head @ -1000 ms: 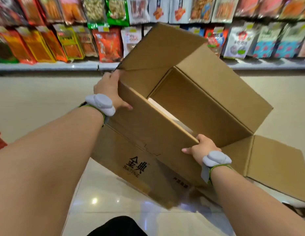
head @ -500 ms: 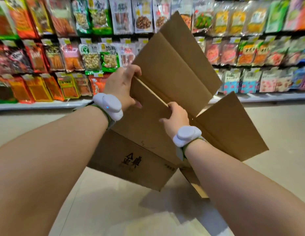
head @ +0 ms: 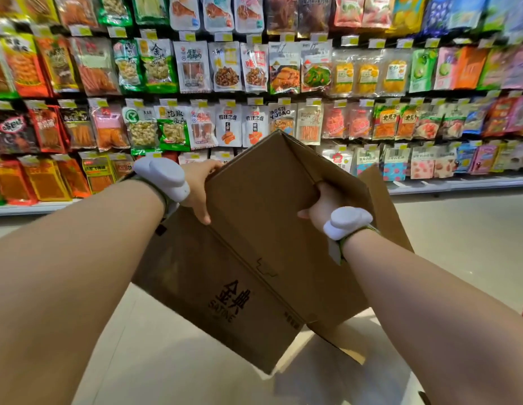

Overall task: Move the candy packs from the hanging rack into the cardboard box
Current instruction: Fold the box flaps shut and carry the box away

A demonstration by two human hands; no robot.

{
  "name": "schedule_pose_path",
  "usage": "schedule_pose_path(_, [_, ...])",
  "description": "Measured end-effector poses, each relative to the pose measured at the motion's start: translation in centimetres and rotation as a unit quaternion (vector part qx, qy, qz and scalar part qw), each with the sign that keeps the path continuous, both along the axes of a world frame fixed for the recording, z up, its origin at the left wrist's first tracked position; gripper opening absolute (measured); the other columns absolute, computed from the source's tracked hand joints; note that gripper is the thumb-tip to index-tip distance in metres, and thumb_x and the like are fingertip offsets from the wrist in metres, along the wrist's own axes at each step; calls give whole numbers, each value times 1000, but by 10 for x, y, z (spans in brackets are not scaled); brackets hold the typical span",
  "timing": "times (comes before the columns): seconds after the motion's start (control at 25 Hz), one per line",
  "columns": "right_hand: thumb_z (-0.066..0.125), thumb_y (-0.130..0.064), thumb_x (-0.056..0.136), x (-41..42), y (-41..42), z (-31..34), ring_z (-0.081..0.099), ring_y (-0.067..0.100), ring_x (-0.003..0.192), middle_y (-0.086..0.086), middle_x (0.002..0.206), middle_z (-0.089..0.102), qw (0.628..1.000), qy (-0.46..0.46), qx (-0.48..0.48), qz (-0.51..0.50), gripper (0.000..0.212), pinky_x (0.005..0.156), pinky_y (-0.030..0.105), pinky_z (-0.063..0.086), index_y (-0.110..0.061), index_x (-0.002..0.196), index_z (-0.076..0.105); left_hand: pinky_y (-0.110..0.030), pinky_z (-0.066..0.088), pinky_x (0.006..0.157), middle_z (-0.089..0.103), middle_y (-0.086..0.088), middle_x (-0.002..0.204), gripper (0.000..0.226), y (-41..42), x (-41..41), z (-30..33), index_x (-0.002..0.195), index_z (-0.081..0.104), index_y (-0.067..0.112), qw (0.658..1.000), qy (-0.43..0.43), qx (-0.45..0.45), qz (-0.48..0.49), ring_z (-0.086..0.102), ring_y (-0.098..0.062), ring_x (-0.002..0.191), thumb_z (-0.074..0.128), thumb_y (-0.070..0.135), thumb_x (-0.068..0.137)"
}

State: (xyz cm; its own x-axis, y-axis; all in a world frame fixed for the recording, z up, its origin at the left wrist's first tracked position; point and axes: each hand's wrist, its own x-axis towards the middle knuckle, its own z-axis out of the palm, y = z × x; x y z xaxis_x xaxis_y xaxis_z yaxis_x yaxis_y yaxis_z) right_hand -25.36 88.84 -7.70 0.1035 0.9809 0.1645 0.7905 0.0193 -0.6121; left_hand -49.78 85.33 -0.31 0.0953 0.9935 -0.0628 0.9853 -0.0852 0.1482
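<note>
1. The brown cardboard box (head: 254,258) is held tilted in mid-air at centre; its near side bears black Chinese characters above "SATINE".
2. The left hand (head: 200,188) grips the box's left top edge, thumb on the near face, fingers hidden behind.
3. The right hand (head: 323,204) clutches a flap edge, fingers curled out of sight.
4. Colourful hanging snack packs (head: 254,68) fill the far rack; one reads "YUDAO", most print is blurred.
5. White wrist devices (head: 163,176) sit on both wrists.
</note>
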Motion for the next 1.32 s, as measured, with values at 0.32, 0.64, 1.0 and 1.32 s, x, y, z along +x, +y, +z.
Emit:
schedule_pose_path(0.32, [77, -18, 76, 50, -19, 1, 48, 29, 126, 10, 138, 50, 996, 70, 19, -43, 71, 106, 38, 38, -9, 137, 42, -37, 51, 80, 68, -10, 108, 38, 27, 35, -11, 111, 65, 16, 984, -24, 159, -80, 64, -32, 96, 77, 20, 75])
schedule_pose_path(0.64, [74, -20, 80, 98, -32, 2, 52, 27, 121, 8, 132, 56, 992, 88, 0, -96, 57, 100, 33, 41, -11, 131, 49, -34, 44, 83, 64, -12, 118, 45, 42, 79, -21, 123, 53, 15, 978, -67, 181, -82, 59, -32, 106, 72, 27, 84])
schedule_pose_path(1.0, [45, -36, 97, 110, -16, 81, 49, 35, 123, 14, 132, 55, 920, 306, -21, -245, 37, 101, 33, 37, -6, 114, 61, -33, 43, 73, 65, -13, 109, 35, 73, 107, 43, 117, 57, 15, 980, -92, 154, -86, 60, -33, 99, 70, 26, 87])
schedule_pose_path(1.32, [43, -68, 82, 101, -12, 231, 60, 29, 103, 8, 115, 66, 942, 183, -132, -246, 67, 100, 42, 43, -15, 117, 64, -28, 39, 66, 57, -4, 91, 17, 89, 120, 144, 95, 42, 27, 990, -12, 72, -124, 53, -25, 78, 58, 25, 90])
